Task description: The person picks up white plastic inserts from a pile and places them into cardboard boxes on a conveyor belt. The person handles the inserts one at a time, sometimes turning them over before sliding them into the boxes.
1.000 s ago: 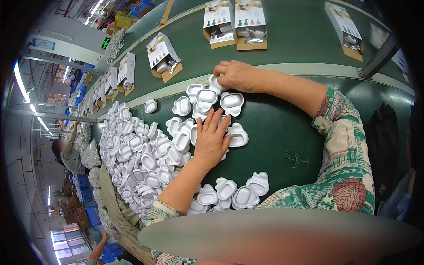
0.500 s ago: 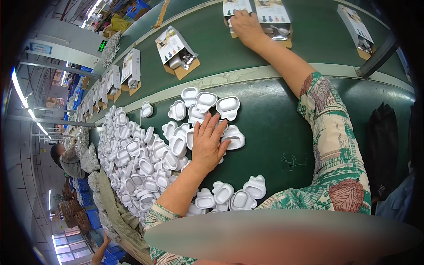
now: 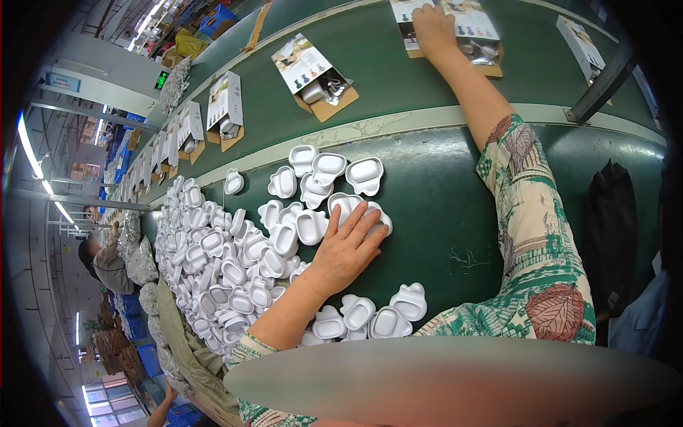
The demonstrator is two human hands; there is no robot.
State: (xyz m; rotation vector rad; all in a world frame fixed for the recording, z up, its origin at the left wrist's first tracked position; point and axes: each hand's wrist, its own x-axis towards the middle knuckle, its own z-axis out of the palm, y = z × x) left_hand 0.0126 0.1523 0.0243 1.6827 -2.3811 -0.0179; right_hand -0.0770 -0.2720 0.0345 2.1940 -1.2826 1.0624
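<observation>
My left hand lies with spread fingers over two white bear-shaped plastic dishes, one of them showing past the fingertips. More such dishes stand just beyond it, like the one at the group's right end. At the far side of the green bench, my right hand rests on a printed carton on the green conveyor belt. Its fingers are stretched over the printed face, and I see nothing held in them. Touching that carton on the right is a second open carton with a white part and silvery wrapping at its mouth.
A heap of white dishes covers the bench's left. Several dishes lie near my body. More open cartons line the belt. A metal post stands at the right. A co-worker is at the far left.
The cartons have shifted right along the belt, and my right hand has moved right with one. My left hand has slid right and nearer over the dishes, uncovering those behind its fingers.
</observation>
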